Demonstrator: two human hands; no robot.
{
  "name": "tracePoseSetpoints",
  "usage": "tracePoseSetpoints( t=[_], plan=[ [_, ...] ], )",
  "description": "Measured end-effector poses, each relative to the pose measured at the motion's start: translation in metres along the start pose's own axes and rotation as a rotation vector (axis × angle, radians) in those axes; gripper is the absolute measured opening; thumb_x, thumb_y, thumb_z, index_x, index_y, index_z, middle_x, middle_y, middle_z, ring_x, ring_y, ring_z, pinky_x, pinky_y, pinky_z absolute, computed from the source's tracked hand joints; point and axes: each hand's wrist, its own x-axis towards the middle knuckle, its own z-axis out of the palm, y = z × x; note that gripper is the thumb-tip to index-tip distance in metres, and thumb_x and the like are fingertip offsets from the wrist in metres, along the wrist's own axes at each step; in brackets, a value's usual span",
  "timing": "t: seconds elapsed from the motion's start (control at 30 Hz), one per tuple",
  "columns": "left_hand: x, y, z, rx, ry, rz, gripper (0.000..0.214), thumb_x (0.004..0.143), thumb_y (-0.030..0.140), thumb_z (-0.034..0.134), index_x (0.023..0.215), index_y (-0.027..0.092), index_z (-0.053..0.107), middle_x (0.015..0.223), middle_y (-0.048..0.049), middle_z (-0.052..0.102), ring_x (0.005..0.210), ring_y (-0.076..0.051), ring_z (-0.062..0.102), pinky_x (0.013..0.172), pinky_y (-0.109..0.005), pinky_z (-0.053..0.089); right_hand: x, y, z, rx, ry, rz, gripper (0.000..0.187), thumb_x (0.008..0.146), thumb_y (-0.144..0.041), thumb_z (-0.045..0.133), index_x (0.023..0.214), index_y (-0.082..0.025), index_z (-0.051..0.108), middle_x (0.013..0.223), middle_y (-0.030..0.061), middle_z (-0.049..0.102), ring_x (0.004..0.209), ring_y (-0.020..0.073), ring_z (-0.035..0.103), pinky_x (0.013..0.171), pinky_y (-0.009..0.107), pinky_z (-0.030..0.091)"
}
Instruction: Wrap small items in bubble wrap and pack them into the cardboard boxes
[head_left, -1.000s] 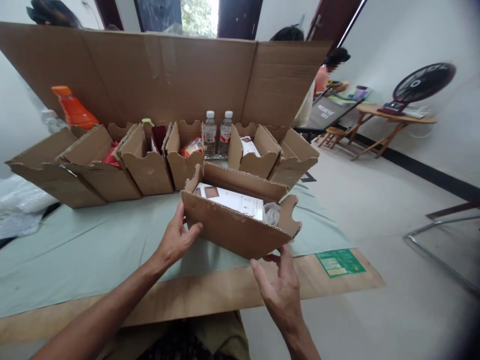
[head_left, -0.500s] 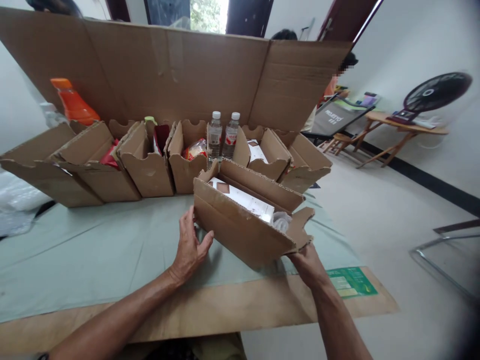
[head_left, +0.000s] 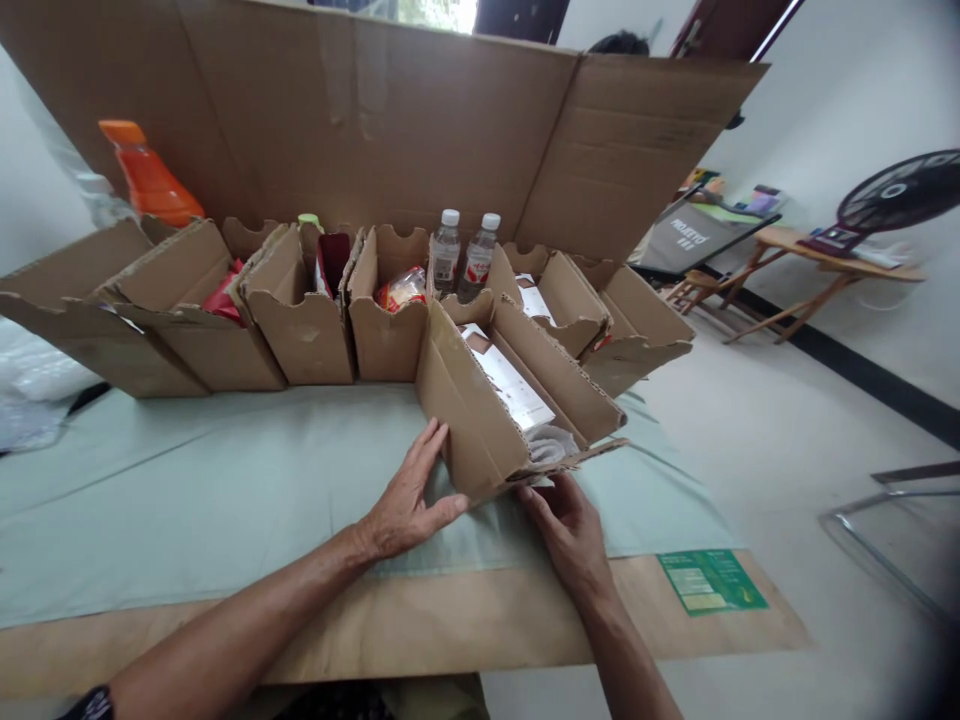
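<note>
An open-topped cardboard box (head_left: 480, 440) stands at an angle in front of a row of similar boxes. Inside it lie a white printed carton (head_left: 508, 385) and a crumpled clear plastic bag (head_left: 551, 444). My left hand (head_left: 409, 500) rests against the box's left side, thumb and fingers spread. At the near end, my right hand (head_left: 568, 530) grips the lower edge below the front flap; its fingertips are partly hidden by the cardboard. Behind the box's far end stand two clear bottles with white caps, the left bottle (head_left: 445, 255) and the right bottle (head_left: 478, 262).
Several cardboard boxes (head_left: 300, 335) line the back of the cloth-covered table (head_left: 247, 480), some holding packets. A tall cardboard panel (head_left: 360, 120) rises behind, with an orange bottle (head_left: 154, 185) at left. A fan (head_left: 892, 195) stands on a wooden side table (head_left: 825, 255) at right.
The box has swung round and moved back toward the gap by the bottles, its near end shifting left. My right hand moved left with it; my left hand slid along its side.
</note>
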Motion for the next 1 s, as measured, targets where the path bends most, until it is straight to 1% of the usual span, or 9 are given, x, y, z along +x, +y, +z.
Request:
tracePoseSetpoints(
  t=[0.1,0.2,0.3,0.47,0.57,0.63,0.77,0.87,1.0],
  plan=[
    [0.001,-0.002,-0.003,-0.005,-0.052,-0.008,0.105,0.088,0.070,0.069,0.170,0.026,0.020,0.179,-0.0162,0.011,0.165,-0.041,0.011,0.131,-0.066,0.017,-0.005,-0.006,0.004,-0.064,0.015,0.020,0.048,0.084,-0.059,0.071,0.111,-0.020,0.063,0.085,0.0078,0.079,0.074,0.0262,0.075,0.061,0.034,0.057],
    [0.002,-0.005,-0.006,0.012,-0.080,-0.019,0.113,0.083,0.070,0.075,0.170,0.026,0.017,0.179,-0.0160,0.010,0.165,-0.042,0.010,0.131,-0.066,0.017,-0.009,-0.009,0.006,-0.133,0.041,0.020,0.049,0.083,-0.060,0.068,0.110,-0.019,0.062,0.084,0.0076,0.079,0.069,0.0252,0.074,0.057,0.032,0.055],
    [0.005,-0.007,-0.007,0.027,-0.055,-0.012,0.107,0.088,0.068,0.071,0.170,0.025,0.018,0.178,-0.0169,0.012,0.165,-0.041,0.012,0.132,-0.065,0.017,-0.009,-0.012,0.009,-0.199,0.050,0.009,0.046,0.084,-0.060,0.066,0.106,-0.020,0.062,0.083,0.0073,0.078,0.063,0.0227,0.071,0.056,0.032,0.053],
    [0.004,-0.008,-0.006,0.035,-0.033,0.016,0.095,0.095,0.062,0.065,0.170,0.024,0.021,0.178,-0.0173,0.016,0.165,-0.038,0.014,0.132,-0.063,0.019,-0.003,-0.016,0.008,-0.302,0.043,-0.048,0.041,0.085,-0.059,0.063,0.099,-0.020,0.063,0.085,0.0077,0.079,0.062,0.0212,0.069,0.058,0.033,0.052],
    [-0.002,-0.007,-0.003,0.062,-0.017,0.058,0.090,0.098,0.056,0.064,0.170,0.026,0.019,0.178,-0.0166,0.016,0.165,-0.037,0.016,0.131,-0.063,0.021,-0.005,-0.018,0.006,-0.364,0.031,-0.067,0.038,0.085,-0.059,0.061,0.093,-0.022,0.062,0.079,0.0059,0.077,0.056,0.0199,0.065,0.056,0.033,0.050],
    [-0.005,-0.006,-0.002,0.072,-0.022,0.066,0.090,0.098,0.052,0.065,0.170,0.028,0.017,0.178,-0.0163,0.015,0.164,-0.037,0.017,0.131,-0.064,0.023,-0.008,-0.018,0.006,-0.393,0.032,-0.070,0.036,0.086,-0.058,0.061,0.092,-0.023,0.062,0.074,0.0043,0.076,0.054,0.0196,0.063,0.055,0.033,0.049],
    [-0.006,-0.005,-0.006,0.057,-0.043,0.066,0.088,0.099,0.050,0.064,0.170,0.029,0.017,0.178,-0.0154,0.016,0.164,-0.037,0.017,0.130,-0.065,0.024,-0.014,-0.017,0.010,-0.414,0.054,-0.076,0.036,0.086,-0.058,0.061,0.095,-0.023,0.061,0.075,0.0037,0.076,0.057,0.0208,0.066,0.057,0.033,0.051],
    [-0.004,-0.005,-0.012,0.043,-0.029,0.074,0.084,0.100,0.049,0.062,0.170,0.027,0.020,0.177,-0.0154,0.019,0.164,-0.036,0.018,0.131,-0.064,0.024,-0.013,-0.017,0.015,-0.427,0.063,-0.067,0.039,0.086,-0.061,0.060,0.096,-0.023,0.062,0.078,0.0047,0.078,0.060,0.0217,0.068,0.059,0.034,0.051],
    [0.001,-0.006,-0.014,0.013,0.013,0.045,0.076,0.100,0.045,0.061,0.167,0.025,0.031,0.175,-0.0156,0.029,0.162,-0.035,0.026,0.131,-0.060,0.028,-0.002,-0.023,0.020,-0.519,0.053,-0.040,0.038,0.086,-0.060,0.059,0.096,-0.023,0.063,0.081,0.0054,0.079,0.069,0.0247,0.073,0.066,0.036,0.052]
  ],
)
